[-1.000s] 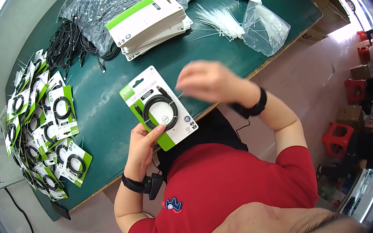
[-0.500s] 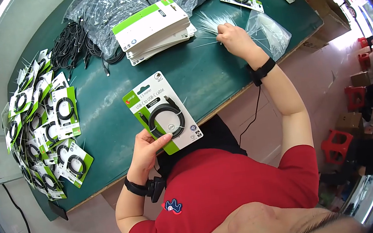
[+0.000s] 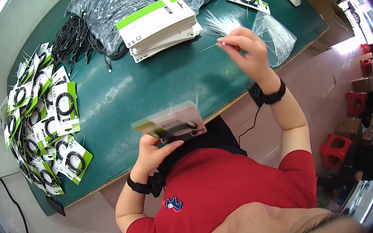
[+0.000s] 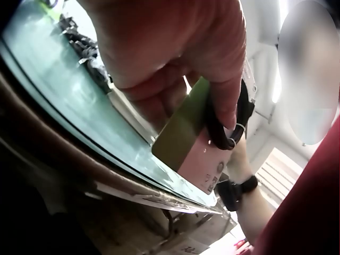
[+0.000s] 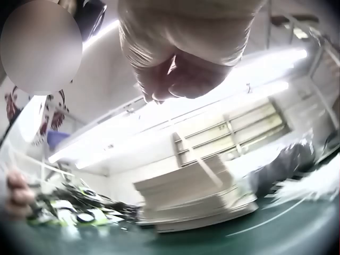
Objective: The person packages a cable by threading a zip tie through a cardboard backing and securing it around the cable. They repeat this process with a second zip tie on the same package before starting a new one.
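Note:
My left hand [image 3: 153, 152] grips the lower edge of a green-and-white cable card [image 3: 150, 121], thumb on its front. The card is tipped nearly edge-on and blurred in the head view. A coiled black cable [image 4: 217, 127] sits on it, with the thumb against the coil in the left wrist view. My right hand [image 3: 248, 53] is raised over the table, thumb and forefinger pinching a thin white cable tie [image 5: 199, 156]. Just beyond that hand lies a pile of white cable ties [image 3: 222, 22].
Finished-looking cable cards [image 3: 65, 108] are heaped at the left. A stack of blank cards [image 3: 156, 22] stands at the back middle, near loose black cables [image 3: 70, 40] and clear plastic bags [image 3: 110, 9]. One carded cable [image 3: 247, 1] and a bag of ties [image 3: 277, 40] lie at the right.
The right hand reached to the cable-tie pile and has come back toward the body with one tie. The left hand has tilted the card from face-up to nearly edge-on.

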Available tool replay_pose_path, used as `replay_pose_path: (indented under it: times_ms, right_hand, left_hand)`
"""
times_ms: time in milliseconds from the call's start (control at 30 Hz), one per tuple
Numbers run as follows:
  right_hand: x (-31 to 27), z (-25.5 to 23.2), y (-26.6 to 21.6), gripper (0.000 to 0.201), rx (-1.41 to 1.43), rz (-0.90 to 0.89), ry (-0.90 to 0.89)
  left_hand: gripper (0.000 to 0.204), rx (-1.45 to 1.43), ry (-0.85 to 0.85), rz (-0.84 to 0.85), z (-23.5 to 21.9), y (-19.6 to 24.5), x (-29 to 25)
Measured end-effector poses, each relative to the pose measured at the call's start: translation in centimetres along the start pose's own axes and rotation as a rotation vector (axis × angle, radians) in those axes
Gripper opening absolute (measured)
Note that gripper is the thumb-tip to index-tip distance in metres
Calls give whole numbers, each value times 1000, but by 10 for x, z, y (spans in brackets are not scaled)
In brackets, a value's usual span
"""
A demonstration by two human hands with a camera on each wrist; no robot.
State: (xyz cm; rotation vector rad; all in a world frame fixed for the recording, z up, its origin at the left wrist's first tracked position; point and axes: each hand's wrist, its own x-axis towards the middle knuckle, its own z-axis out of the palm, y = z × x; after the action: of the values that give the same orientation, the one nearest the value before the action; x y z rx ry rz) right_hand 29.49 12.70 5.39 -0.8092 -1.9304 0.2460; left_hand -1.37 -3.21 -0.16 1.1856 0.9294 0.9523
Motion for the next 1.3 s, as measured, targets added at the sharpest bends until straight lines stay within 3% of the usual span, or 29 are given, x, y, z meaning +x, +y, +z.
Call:
replay_pose_path:
  times_ms: [33,67,100,133,233,367,467,800,933,1067,1300]
  right_hand:
    - [-5,5,-12,10,6,2,-3]
    - [-10,10,-24,8,266,189,-50]
    - [-14,16,-34,5,527,376,-97]
    - [-16,21,-42,5,535,375,-99]
    - [-19,36,-61,5,887,855,-314]
    - [-21,53,-67,6,955,968,-370]
    - [-24,59,-68,8,986,952,-406]
    - [-28,60,-65,11,1096,1015,-518]
    - [-34,63,-59,20,1178,981,-617]
    - [-39,64,-57,19,1090,901,-684]
    - [-37,60,-51,11,1243,744,-738]
  left_hand:
    - [32,127,-50,154,3,1,4]
    - [32,256,-102,308,5,2,6]
    - [32,258,-97,303,8,3,7]
    - [32,272,-126,309,10,4,8]
    - [32,303,-173,317,16,7,10]
    - [30,268,-224,326,21,10,15]
    - [29,188,-246,233,24,8,15]
    - [29,226,-229,268,20,0,10]
    - [29,228,-218,288,18,2,9]
    - [28,245,-199,299,17,3,8]
    - [25,172,-217,217,13,3,6]
